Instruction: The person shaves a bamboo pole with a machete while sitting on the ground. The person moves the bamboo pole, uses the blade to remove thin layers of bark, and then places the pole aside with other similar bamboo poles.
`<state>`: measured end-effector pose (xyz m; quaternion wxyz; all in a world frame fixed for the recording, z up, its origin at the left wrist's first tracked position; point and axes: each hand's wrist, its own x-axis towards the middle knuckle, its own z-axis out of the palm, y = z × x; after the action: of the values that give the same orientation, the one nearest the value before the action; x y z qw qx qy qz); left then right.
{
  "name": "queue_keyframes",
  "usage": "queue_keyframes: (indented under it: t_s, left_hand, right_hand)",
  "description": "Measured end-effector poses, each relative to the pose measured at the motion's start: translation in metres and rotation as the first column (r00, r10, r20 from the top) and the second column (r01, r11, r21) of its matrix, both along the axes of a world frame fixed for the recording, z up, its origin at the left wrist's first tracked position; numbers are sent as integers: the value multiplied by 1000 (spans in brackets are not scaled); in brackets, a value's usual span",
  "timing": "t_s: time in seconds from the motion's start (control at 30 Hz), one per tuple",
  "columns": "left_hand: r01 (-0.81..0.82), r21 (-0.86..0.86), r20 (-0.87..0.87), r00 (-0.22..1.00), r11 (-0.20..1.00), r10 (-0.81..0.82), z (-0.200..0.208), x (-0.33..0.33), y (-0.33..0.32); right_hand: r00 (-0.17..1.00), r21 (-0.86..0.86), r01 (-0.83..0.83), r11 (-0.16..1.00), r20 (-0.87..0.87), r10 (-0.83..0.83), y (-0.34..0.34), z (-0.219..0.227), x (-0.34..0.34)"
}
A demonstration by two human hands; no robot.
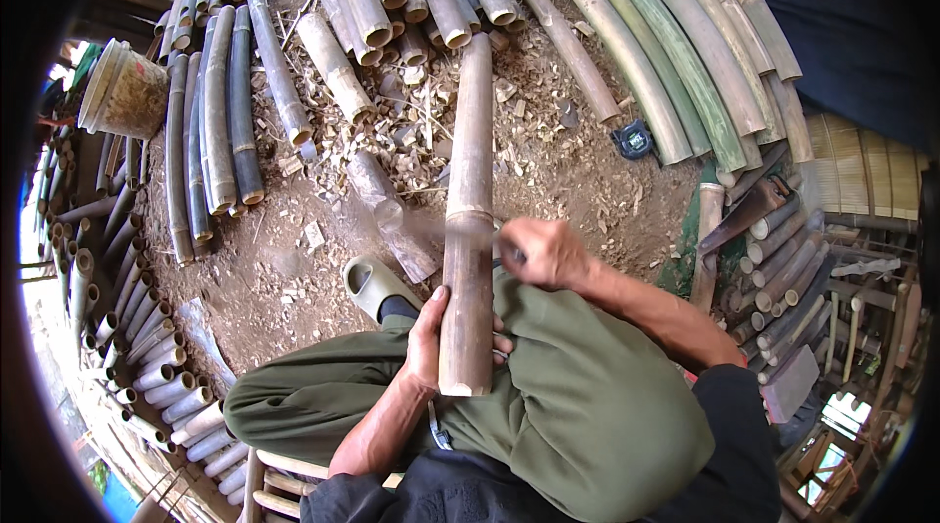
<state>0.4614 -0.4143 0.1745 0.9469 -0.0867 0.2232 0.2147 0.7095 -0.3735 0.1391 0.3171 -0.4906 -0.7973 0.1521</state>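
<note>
Both hands engaged: left hand (428, 347) clamps bamboo pole (469, 229) across the thigh — right hand (541, 251) grips a blurred blade. Slip risk: unsecured pole, fingers close.

Bamboo pole (468, 219), frame centre: tan-brown, darker node band. Trousers (578, 396), lower centre: olive green. Sandal (370, 285), centre left: pale khaki. Bamboo stack (676, 43), upper right: green fading to yellow-tan. Split bamboo (220, 102), upper left: grey-green, dark. Bucket (122, 90), far upper left: whitish, mud-stained. Ground (274, 278): reddish-brown earth, pale chips.
</note>
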Motion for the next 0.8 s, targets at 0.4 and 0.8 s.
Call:
queue_keyframes:
  t_s: [0.4, 0.8]
  left_hand:
    - [-14, -64, -35, 999, 998, 12, 0, 17, 15]
    - [14, -21, -44, 999, 1000, -15, 2, 19, 15]
  right_hand:
    - [938, -394, 340, 854, 213, -275, 24, -30, 38]
    - [975, 146, -187, 971, -97, 202, 10, 6, 16]
